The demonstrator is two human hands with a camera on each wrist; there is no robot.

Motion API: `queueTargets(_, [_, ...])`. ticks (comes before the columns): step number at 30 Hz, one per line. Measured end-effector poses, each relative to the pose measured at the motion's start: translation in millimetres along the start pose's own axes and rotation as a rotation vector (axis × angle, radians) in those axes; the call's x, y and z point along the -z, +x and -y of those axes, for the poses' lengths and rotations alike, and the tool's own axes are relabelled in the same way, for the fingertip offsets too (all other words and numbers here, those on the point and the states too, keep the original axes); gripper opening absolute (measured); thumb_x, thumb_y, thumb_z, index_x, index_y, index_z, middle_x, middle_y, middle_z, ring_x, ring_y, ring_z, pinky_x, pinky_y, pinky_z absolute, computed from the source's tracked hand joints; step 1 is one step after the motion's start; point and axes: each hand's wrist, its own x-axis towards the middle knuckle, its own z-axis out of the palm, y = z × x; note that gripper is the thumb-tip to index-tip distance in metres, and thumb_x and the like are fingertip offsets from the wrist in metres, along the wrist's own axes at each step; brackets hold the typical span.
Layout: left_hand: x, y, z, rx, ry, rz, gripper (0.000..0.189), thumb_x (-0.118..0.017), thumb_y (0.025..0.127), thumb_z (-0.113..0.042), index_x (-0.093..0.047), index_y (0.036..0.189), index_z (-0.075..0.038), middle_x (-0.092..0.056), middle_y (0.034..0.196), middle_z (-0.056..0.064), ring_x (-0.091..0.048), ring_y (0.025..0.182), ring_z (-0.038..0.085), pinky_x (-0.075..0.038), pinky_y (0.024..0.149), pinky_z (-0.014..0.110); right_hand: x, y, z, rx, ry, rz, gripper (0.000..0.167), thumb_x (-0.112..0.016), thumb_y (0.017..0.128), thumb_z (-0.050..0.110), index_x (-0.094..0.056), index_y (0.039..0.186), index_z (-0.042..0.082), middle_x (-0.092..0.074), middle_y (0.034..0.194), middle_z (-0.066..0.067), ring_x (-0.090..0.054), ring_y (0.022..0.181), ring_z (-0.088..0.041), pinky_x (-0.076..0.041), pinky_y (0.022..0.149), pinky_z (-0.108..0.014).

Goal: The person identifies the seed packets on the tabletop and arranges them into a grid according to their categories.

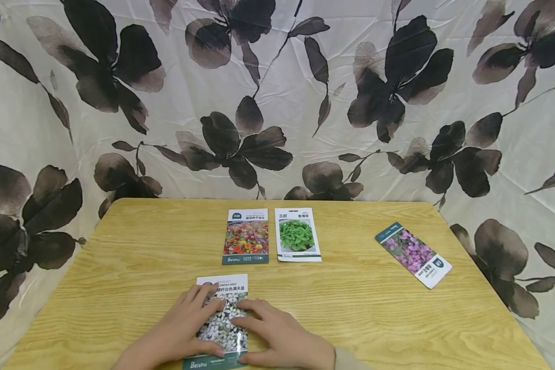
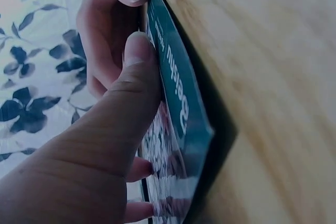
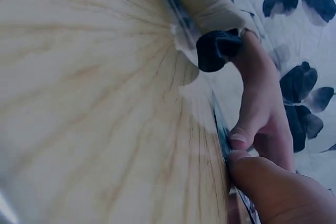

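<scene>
A seed packet (image 1: pixel 222 324) with white blossoms and a green bottom band lies at the table's near side, under both hands. My left hand (image 1: pixel 180 321) rests on its left part, fingers spread over the upper picture and thumb low near the band. From the right, my right hand (image 1: pixel 282 336) touches the packet with its fingertips, its thumb at the green band. In the left wrist view, the packet's green corner (image 2: pixel 197 124) stands slightly off the wood, with the left thumb (image 2: pixel 134 72) pressing on the face. The two thumbs come close together in the right wrist view.
Farther back lie a packet of mixed bright flowers (image 1: pixel 246 237) and, beside it, a green-leaf packet (image 1: pixel 298 235). A purple-flower packet (image 1: pixel 413 255) lies slanted at the right. Behind the wooden table (image 1: pixel 134 246) hangs a floral cloth (image 1: pixel 305 103).
</scene>
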Motion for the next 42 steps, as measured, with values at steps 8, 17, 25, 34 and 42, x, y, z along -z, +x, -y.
queueTargets(8, [-8.4, 11.7, -3.7, -0.017, 0.032, -0.015, 0.077, -0.058, 0.072, -0.083, -0.06, 0.122, -0.024, -0.045, 0.14, 0.013, -0.043, 0.118, 0.026, -0.041, 0.093, 0.057, 4.2, -4.9, -8.6, 0.01, 0.002, -0.076, 0.057, -0.065, 0.092, 0.052, -0.056, 0.141, 0.022, -0.043, 0.147, 0.0, -0.042, 0.133, -0.012, -0.042, 0.104, -0.026])
queueTargets(17, [-20.8, 23.8, -0.6, -0.063, 0.008, -0.123, 0.082, -0.061, 0.069, -0.084, -0.063, 0.124, -0.024, -0.047, 0.141, 0.011, -0.044, 0.117, 0.023, -0.041, 0.095, 0.053, 6.6, -5.4, -19.2, -0.023, -0.017, -0.111, 0.057, -0.069, 0.088, 0.056, -0.062, 0.131, 0.02, -0.046, 0.144, -0.001, -0.042, 0.13, -0.015, -0.045, 0.101, -0.03])
queueTargets(25, [-29.2, 23.9, 6.7, -0.143, 0.013, -0.191, 0.088, -0.063, 0.069, -0.084, -0.061, 0.133, -0.023, -0.045, 0.145, 0.011, -0.043, 0.119, 0.021, -0.042, 0.094, 0.052, 9.6, -6.4, -25.7, -0.002, 0.025, -0.136, 0.053, -0.076, 0.083, 0.053, -0.064, 0.122, 0.018, -0.042, 0.15, -0.006, -0.035, 0.141, -0.02, -0.04, 0.108, -0.036])
queueTargets(34, [-21.1, 19.3, 9.0, -0.192, -0.03, -0.066, 0.111, -0.063, 0.062, -0.089, -0.044, 0.151, -0.026, -0.025, 0.162, 0.005, -0.032, 0.133, 0.02, -0.033, 0.101, 0.052, 14.4, -7.3, -26.4, -0.064, 0.007, -0.022, 0.077, -0.069, 0.085, 0.06, -0.047, 0.148, 0.022, -0.026, 0.162, -0.005, -0.021, 0.149, -0.024, -0.029, 0.114, -0.048])
queueTargets(42, [-20.2, 18.7, 8.5, -0.197, -0.044, -0.072, 0.11, -0.065, 0.062, -0.087, -0.044, 0.151, -0.025, -0.026, 0.162, 0.007, -0.025, 0.143, 0.032, -0.03, 0.103, 0.056, 13.3, -7.8, -30.1, -0.047, -0.021, -0.031, 0.076, -0.065, 0.087, 0.063, -0.046, 0.149, 0.023, -0.026, 0.161, -0.006, -0.025, 0.148, -0.025, -0.031, 0.113, -0.048])
